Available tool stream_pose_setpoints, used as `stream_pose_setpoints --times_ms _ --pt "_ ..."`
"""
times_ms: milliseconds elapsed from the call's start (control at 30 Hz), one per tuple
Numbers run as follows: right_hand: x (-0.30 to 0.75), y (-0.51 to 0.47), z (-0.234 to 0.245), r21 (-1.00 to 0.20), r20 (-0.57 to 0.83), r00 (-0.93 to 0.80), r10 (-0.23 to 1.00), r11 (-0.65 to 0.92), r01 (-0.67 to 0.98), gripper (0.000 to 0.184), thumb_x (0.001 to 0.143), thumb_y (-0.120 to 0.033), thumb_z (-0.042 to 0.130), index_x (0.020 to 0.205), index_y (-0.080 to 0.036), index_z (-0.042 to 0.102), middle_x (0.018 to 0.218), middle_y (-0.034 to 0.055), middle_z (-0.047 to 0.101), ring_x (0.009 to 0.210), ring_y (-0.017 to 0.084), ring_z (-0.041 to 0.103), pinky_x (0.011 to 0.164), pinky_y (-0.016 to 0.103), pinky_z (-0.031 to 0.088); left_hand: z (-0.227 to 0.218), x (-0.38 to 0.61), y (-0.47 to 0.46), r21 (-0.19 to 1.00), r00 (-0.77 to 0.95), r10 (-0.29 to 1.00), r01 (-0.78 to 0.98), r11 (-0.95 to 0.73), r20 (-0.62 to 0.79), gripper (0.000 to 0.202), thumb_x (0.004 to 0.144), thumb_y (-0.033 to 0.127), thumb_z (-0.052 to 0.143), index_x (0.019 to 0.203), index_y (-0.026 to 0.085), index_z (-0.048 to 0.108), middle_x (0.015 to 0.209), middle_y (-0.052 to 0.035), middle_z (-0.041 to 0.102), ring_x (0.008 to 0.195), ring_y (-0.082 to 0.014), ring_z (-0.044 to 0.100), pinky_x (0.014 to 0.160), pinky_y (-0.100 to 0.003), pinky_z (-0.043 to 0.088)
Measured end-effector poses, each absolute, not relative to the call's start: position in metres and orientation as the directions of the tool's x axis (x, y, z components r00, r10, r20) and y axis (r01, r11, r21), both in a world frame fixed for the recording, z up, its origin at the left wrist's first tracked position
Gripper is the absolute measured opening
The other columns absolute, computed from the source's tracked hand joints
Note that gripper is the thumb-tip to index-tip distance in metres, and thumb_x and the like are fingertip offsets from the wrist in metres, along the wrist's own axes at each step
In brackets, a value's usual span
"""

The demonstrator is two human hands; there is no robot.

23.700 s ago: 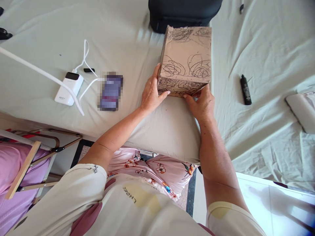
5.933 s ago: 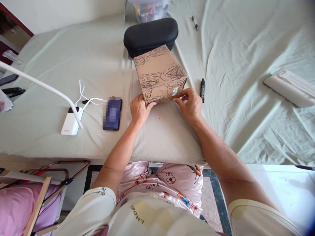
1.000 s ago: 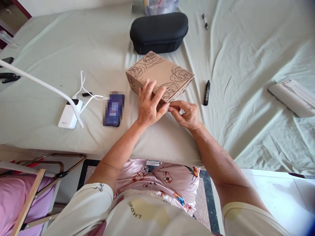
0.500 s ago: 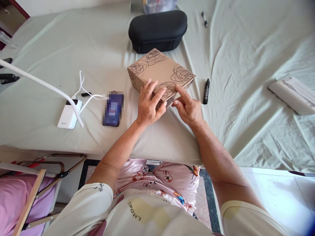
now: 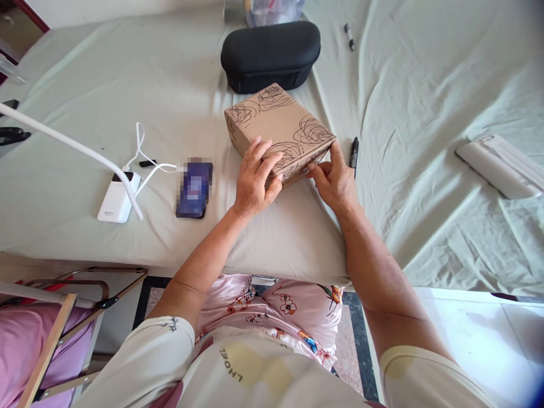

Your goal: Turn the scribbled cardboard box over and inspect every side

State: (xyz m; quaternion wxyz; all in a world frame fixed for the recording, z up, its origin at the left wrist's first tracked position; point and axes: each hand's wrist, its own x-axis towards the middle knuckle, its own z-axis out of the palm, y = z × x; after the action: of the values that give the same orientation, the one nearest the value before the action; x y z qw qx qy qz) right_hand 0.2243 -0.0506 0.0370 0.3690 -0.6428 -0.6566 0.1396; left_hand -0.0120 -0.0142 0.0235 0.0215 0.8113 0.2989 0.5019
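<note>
A brown cardboard box [image 5: 278, 127] covered in black scribbled swirls lies on the pale green bedsheet [image 5: 127, 73] in front of me. My left hand [image 5: 254, 182] rests flat on its near top corner, fingers stretched out. My right hand [image 5: 335, 179] presses against the box's near right side, with the fingers curled on the lower edge. A black marker [image 5: 353, 153] lies on the sheet just right of my right hand.
Behind the box sits a black zipped case [image 5: 270, 54]. To the left are a phone [image 5: 194, 187], a white power bank [image 5: 118, 196] with white cables, and a white lamp arm [image 5: 72, 147]. A second marker [image 5: 349, 35] lies far back, a white flat object [image 5: 501, 165] at right.
My right hand moved from the box's near corner and top to its right side. The box turned slightly. My left hand stayed pressed on top.
</note>
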Motion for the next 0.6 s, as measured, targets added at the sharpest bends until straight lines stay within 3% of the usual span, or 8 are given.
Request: stream_pose_setpoints --times_ms 100,267,333,433,600 --pt "0.2234 -0.0508 0.0404 -0.64 0.256 0.095 0.962 0.096 0.762 0.075 0.099 -0.053 0.054 0.163 -0.016 0.042 0.087 0.0068 0.081 0.076 0.026 0.073 0.079 0.041 0.058 0.0216 -0.0091 -0.0146 0.373 0.255 0.552 0.514 -0.773 0.794 0.04 0.107 0.054 0.046 0.133 0.024 0.056 0.162 -0.0142 0.046 0.164 -0.0313 0.032 0.135 -0.053 0.03" --pt "0.2191 -0.0494 0.0405 -0.533 0.134 0.057 0.989 0.023 0.846 0.063 0.095 -0.045 0.057 0.151 -0.019 0.057 0.092 0.0069 0.082 0.086 0.03 0.075 0.081 0.043 0.057 0.018 -0.0065 -0.0149 0.55 0.123 0.686 0.506 -0.665 0.717 0.046 0.106 0.06 0.045 0.136 0.026 0.053 0.18 -0.0122 0.013 0.17 -0.0315 0.014 0.137 -0.053 0.024" --pt "0.2177 -0.0497 0.0404 -0.518 0.126 0.066 0.99 0.009 0.855 0.059 0.094 -0.044 0.056 0.148 -0.019 0.06 0.095 0.0073 0.082 0.088 0.029 0.075 0.082 0.042 0.056 0.0166 -0.007 -0.0141 0.606 0.104 0.721 0.467 -0.644 0.685 0.047 0.107 0.061 0.042 0.137 0.027 0.051 0.182 -0.0101 0.007 0.171 -0.0306 0.01 0.138 -0.052 0.022" --pt "0.2171 -0.051 0.0408 -0.563 0.148 0.093 0.985 0.007 0.826 0.06 0.094 -0.045 0.057 0.147 -0.018 0.061 0.098 0.0078 0.082 0.084 0.027 0.075 0.085 0.041 0.057 0.0148 -0.0083 -0.0119 0.617 0.075 0.71 0.435 -0.655 0.7 0.045 0.107 0.062 0.042 0.136 0.028 0.05 0.182 -0.0095 0.009 0.17 -0.0295 0.014 0.138 -0.051 0.023" --pt "0.2163 -0.0502 0.0344 -0.755 0.236 0.144 0.961 0.088 0.65 0.059 0.093 -0.049 0.058 0.144 -0.02 0.056 0.1 0.0071 0.081 0.069 0.02 0.072 0.083 0.041 0.061 0.0174 -0.0117 -0.0116 0.649 0.009 0.712 0.404 -0.645 0.702 0.048 0.104 0.066 0.046 0.137 0.031 0.047 0.178 -0.0101 0.022 0.167 -0.0274 0.026 0.137 -0.05 0.026"
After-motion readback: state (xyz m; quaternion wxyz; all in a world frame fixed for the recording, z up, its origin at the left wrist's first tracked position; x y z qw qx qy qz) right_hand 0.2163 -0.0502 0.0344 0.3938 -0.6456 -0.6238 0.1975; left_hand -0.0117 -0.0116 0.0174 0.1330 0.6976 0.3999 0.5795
